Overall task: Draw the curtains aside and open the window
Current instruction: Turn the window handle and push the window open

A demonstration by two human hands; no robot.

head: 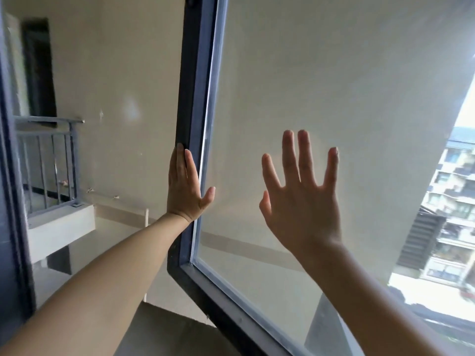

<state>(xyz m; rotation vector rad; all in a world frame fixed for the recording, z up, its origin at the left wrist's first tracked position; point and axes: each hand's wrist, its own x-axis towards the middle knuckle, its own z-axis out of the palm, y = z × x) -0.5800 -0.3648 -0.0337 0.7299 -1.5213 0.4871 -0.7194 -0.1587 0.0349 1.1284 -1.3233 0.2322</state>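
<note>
Glass sash (321,73) fills centre and right of frame, already swung outward. We note left hand (185,187) flat on dark sash edge (191,98), fingers (180,160) straight, gripping nothing, likely steadying push. Right hand (303,199) splayed against pane, released. Curtains not visible. Balcony railing (48,160) at left.

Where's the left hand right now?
In the head view, the left hand lies flat on the window sash's dark frame, left of centre, with the open right hand spread over the glass beside it.
</note>
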